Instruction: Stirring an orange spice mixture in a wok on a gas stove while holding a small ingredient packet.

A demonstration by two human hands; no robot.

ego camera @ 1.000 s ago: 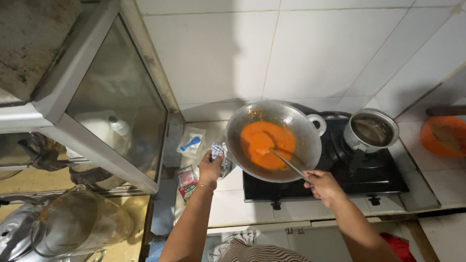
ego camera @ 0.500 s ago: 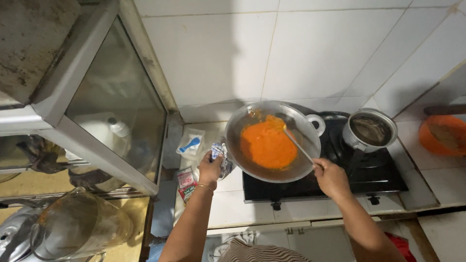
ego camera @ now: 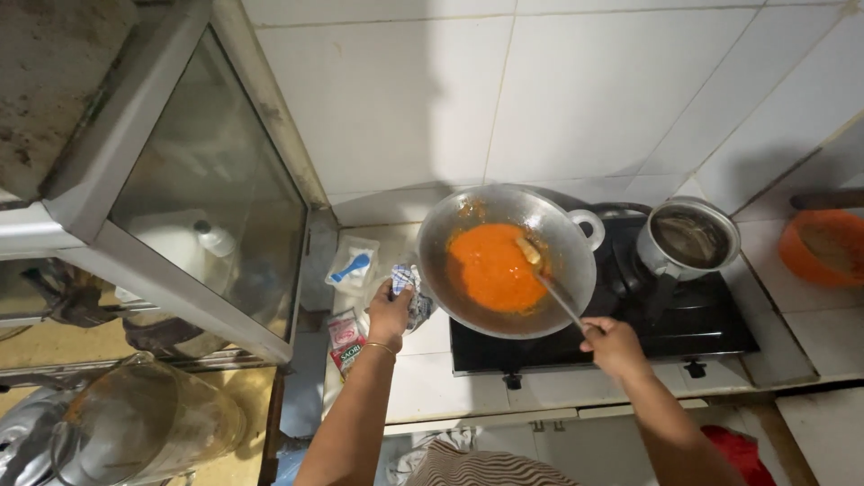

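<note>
A round metal wok (ego camera: 567, 243) sits on the black gas stove (ego camera: 720, 328), holding a bright orange sauce (ego camera: 490, 265). My left hand (ego camera: 391, 310) grips the wok's left handle through a checked cloth (ego camera: 414, 292). My right hand (ego camera: 612, 346) holds the end of a long metal spatula (ego camera: 553, 288), whose tip rests in the sauce toward the right side of the wok.
A small metal saucepan (ego camera: 688, 238) stands on the right burner. An orange bowl (ego camera: 823, 247) is at the far right. Packets (ego camera: 351, 265) lie on the white tiled counter left of the stove. A glass-fronted cabinet (ego camera: 198, 216) juts out at the left.
The spatula tip swept from the lower middle of the sauce up to the far rim, then back to the right side. The sauce spread wider. My left hand stayed on the handle.
</note>
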